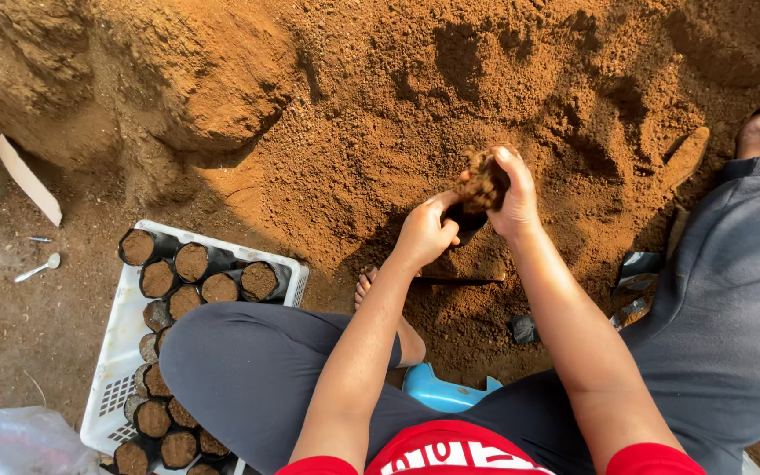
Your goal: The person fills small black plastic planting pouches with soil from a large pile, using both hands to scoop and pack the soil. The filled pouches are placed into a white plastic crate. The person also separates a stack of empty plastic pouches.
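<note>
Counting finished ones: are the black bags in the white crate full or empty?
Full: the black bags in the white crate show brown soil up to their open mouths.

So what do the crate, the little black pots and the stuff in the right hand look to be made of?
Crate: white moulded plastic, going by its slotted floor. Black pots: likely thin plastic film, glossy and creased. Right hand holds brown, crumbly, matte soil, like the heap.

black bag (466, 222): mostly hidden by hands | crate (120, 352): partly under leg
</note>
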